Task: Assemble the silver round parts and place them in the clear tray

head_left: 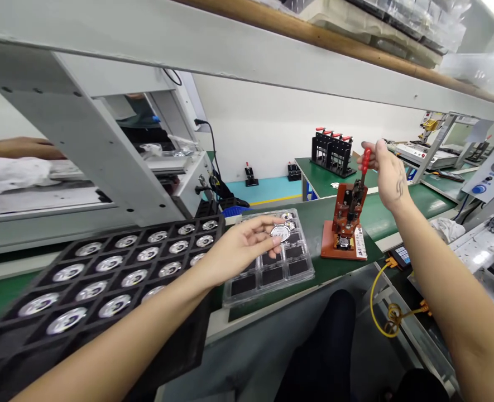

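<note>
Between the thumb and fingers of my left hand [240, 245] is a small round silver disc [280, 233] with dark printing on its face. It is held over a clear plastic tray [234, 300] with black-lined compartments. My right hand [387, 173] has its fingers round the red handle [366, 159] of a toggle clamp, and the handle points up. The clamp belongs to an orange-red press fixture [328, 240] on the green bench. A small part with a round silver centre [344, 242] sits in the fixture's base, below the plunger.
To the left lies a black tray [10, 346] holding several round silver parts. A grey shelf beam [313, 61] crosses above. Black fixtures with red handles [332, 153] stand farther back. A yellow cable [372, 301] hangs at right. Another person's hand [24, 148] shows at far left.
</note>
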Motion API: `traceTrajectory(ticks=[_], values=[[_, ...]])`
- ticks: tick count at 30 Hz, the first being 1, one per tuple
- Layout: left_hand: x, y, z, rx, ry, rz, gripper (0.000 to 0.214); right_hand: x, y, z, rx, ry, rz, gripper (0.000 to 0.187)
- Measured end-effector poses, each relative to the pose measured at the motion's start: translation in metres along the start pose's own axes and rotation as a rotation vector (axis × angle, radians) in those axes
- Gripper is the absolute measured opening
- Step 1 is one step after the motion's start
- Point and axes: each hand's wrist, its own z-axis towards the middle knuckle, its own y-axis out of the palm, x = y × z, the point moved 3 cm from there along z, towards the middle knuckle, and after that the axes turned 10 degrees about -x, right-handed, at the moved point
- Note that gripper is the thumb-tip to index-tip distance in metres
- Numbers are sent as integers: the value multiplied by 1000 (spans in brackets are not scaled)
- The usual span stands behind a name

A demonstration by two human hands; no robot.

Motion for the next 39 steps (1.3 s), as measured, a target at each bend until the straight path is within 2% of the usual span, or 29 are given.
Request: traceTrajectory(ticks=[2, 4, 6, 8, 14, 17, 21, 26, 29, 32, 33, 35, 39], values=[[0, 0, -8, 9, -18, 20, 57, -23, 1, -33, 60, 19, -16, 51], [0, 1, -13, 7, -41, 24, 57, -35, 5, -68, 91, -19, -53, 39], [0, 7, -13, -20, -53, 6, 56, -36, 12, -95, 76, -82, -99, 33], [2, 16, -11, -70, -50, -28, 55, -30, 20, -110, 51, -118, -118, 29], [13, 55, -5, -209, 3, -150, 46, -22, 29, -122, 2, -84, -82, 28], [20, 69, -6, -245, 44, -178, 41, -23, 29, -126, -13, -58, -63, 29], [27, 77, -10, -261, 70, -182, 41, -23, 29, -131, -49, -48, -64, 31], [31, 81, -14, -271, 70, -218, 42, -27, 28, -141, -161, 10, -114, 47], [33, 84, -16, -286, 61, -238, 42, -42, 27, -149, -123, 14, -150, 49], [34, 87, -16, -286, 49, -253, 43, -65, 23, -160, 18, 56, -105, 38], [34, 88, -16, -291, 43, -259, 44, -73, 23, -164, 29, 100, -45, 32], [34, 92, -15, -312, 30, -282, 46, -87, 25, -171, -40, 225, 116, 25], [36, 100, -11, -334, 29, -361, 47, -103, 31, -180, -206, 413, 372, 23]])
